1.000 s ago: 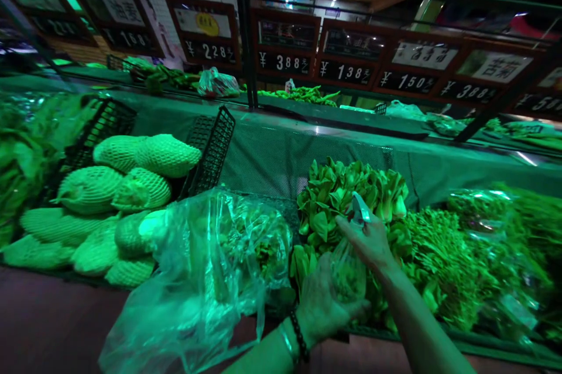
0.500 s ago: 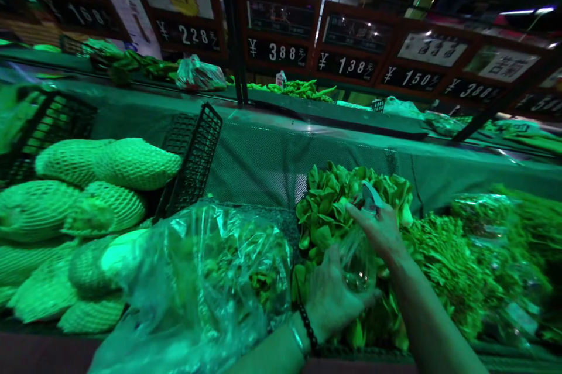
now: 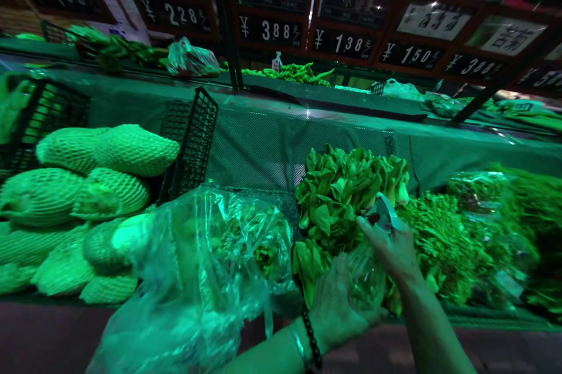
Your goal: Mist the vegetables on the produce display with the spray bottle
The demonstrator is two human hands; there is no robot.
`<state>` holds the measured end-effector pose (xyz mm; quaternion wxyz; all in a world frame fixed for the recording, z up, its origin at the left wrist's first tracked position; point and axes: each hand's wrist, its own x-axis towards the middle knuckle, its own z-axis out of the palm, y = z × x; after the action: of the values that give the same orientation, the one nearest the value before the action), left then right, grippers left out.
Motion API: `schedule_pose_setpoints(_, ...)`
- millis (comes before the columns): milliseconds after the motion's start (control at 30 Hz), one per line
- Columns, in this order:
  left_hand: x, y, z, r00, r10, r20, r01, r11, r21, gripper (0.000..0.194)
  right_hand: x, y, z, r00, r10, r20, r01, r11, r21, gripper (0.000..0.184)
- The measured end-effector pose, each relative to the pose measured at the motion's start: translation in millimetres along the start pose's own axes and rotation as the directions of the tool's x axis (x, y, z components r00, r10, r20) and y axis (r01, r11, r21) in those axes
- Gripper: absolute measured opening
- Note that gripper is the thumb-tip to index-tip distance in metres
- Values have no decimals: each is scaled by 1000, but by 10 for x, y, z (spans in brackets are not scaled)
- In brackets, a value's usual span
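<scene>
A clear plastic bag of greens (image 3: 367, 275) is between my two hands, low in front of the leafy greens (image 3: 333, 187). My left hand (image 3: 336, 302), with a dark beaded bracelet and a pale band on the wrist, curves round the bag's left side and underside. Above the bag, my right hand (image 3: 395, 245) is closed on a pale grey-blue object (image 3: 385, 213) with a curved edge and a dark part; its kind is unclear. The neck of the bag is hidden under the right hand.
At left, several net-wrapped gourds (image 3: 132, 148) lie beside a black plastic crate (image 3: 195, 143). A large clear plastic sheet (image 3: 188, 292) covers produce left of my hands. Frilly greens (image 3: 443, 245) are at right. Price signs (image 3: 274, 28) hang above the back shelf.
Both hands and the bag have moved lower and slightly right, away from the leafy greens. The right hand still grips the grey-blue object. The view has tipped down a little.
</scene>
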<state>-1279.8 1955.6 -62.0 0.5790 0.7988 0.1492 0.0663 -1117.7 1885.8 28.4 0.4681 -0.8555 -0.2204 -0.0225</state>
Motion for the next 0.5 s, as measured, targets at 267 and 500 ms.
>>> schedule_pose_setpoints(267,-898,-180,268,993,-106,43,104,994,35,119,-1007,233,-140,998,52,36,-52,998,-21,42)
schedule_pose_setpoints(500,-1664,-378,447,946,-310,94,296,945,141,110,-1894,494,-56,997,12,78,-9,999,-39,65)
